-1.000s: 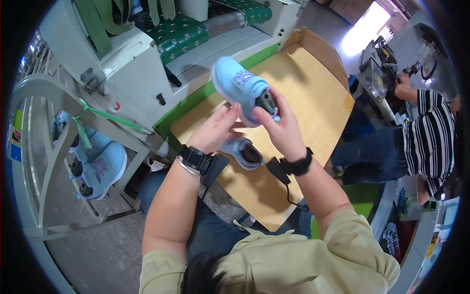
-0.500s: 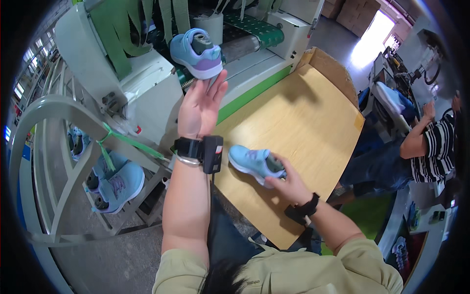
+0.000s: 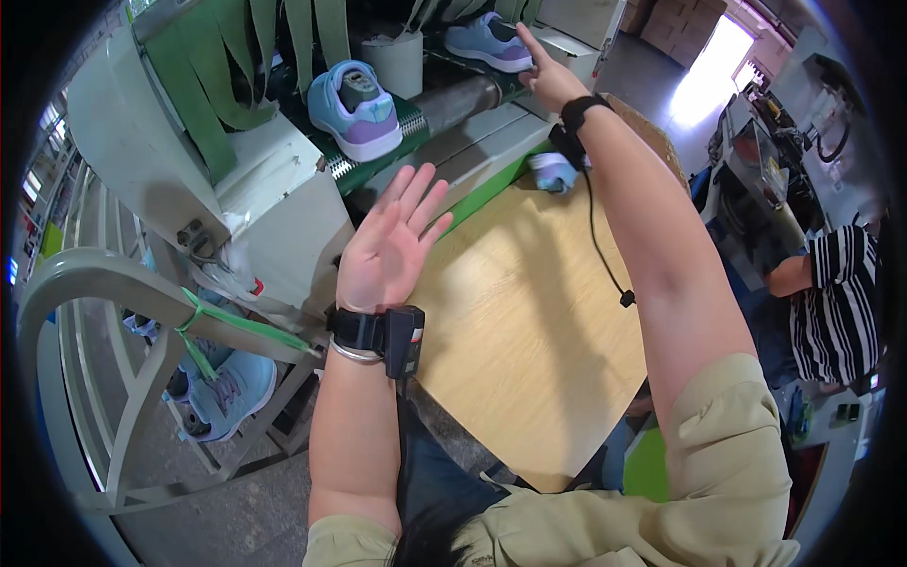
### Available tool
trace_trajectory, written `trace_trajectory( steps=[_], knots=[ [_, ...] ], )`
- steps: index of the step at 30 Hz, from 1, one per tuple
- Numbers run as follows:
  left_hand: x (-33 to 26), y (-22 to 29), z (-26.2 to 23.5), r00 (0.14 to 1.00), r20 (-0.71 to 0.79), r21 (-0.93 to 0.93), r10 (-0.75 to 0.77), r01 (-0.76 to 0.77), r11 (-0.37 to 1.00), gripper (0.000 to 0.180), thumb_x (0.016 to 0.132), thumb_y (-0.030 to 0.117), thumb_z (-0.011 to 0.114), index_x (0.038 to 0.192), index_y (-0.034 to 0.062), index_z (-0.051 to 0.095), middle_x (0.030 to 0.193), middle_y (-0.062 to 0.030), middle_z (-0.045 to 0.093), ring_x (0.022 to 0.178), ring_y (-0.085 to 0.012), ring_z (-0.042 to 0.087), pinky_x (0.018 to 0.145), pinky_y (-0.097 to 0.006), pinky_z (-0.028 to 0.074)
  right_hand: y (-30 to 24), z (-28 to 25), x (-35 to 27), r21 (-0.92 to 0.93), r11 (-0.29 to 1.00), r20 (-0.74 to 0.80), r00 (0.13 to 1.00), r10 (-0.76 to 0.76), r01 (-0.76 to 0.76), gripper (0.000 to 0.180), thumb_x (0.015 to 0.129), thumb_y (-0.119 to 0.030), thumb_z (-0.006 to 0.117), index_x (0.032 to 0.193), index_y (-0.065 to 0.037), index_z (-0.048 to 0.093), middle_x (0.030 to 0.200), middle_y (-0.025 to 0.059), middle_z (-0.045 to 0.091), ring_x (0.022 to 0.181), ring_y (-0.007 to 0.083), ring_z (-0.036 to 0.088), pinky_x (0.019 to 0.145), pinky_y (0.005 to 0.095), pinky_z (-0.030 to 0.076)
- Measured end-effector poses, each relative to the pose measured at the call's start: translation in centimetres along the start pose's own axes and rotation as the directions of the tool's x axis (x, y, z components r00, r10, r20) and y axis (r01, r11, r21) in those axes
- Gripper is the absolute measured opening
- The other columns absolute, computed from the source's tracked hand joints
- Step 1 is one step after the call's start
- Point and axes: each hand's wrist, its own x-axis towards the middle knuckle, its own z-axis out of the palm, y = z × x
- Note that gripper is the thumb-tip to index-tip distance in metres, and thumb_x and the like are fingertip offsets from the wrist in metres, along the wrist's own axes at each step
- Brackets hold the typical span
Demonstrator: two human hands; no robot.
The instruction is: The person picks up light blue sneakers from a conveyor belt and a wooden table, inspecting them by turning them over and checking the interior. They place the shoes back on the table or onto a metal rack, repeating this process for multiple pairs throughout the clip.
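A light blue sneaker with a lilac heel (image 3: 355, 111) rests on the left green conveyor belt (image 3: 413, 128), its heel facing me. Just below that heel, and apart from it, my left hand (image 3: 389, 248) is open with the palm up and empty. A second blue sneaker (image 3: 488, 44) sits at the mouth of the machine on the right-hand belt. My right hand (image 3: 548, 77) reaches beside its heel, index finger stretched out, holding nothing. Under my right wrist another light blue shoe (image 3: 553, 173) lies at the board's far edge, partly covered by the arm.
The wooden board (image 3: 510, 331) spans the middle, with a cardboard edge at its far right. Green strips (image 3: 217, 94) hang over the machine opening. At left stands a grey metal rack (image 3: 104, 274) holding blue sneakers (image 3: 227, 392). A person in a striped top (image 3: 846, 302) is at right.
My right hand has gone from the shoe on the board up to the right-hand belt, where a sneaker now sits. My left hand has drawn down, away from the left sneaker.
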Motion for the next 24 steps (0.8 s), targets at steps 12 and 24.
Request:
trace_trajectory(
  steps=[12, 24],
  knots=[
    [-0.9, -0.9, 0.4, 0.998, -0.050, 0.099, -0.047, 0.052, 0.994, 0.063, 0.105, 0.023, 0.051, 0.159, 0.0020, 0.027, 0.164, -0.0197, 0.030, 0.148, -0.0347, 0.036, 0.118, -0.048, 0.033, 13.9, 12.5, -16.5, -0.127, 0.990, -0.060, 0.997, 0.051, -0.058, 0.066, 0.093, -0.043, 0.069, 0.149, -0.014, 0.048, 0.152, 0.0249, 0.046, 0.144, 0.0434, 0.037, 0.119, 0.0463, 0.033],
    [-1.2, -1.5, -0.6, 0.996, -0.036, 0.078, -0.078, 0.081, 0.994, 0.064, 0.102, 0.022, 0.060, 0.158, 0.0079, 0.031, 0.161, -0.0155, 0.038, 0.142, -0.0323, 0.045, 0.112, -0.046, 0.038, 13.8, 13.7, -18.4, -0.055, 0.957, -0.193, 0.943, 0.271, -0.286, 0.089, 0.079, -0.034, 0.077, 0.153, -0.009, 0.034, 0.140, 0.0299, 0.051, 0.125, 0.0460, 0.054, 0.108, 0.0493, 0.044]
  ],
)
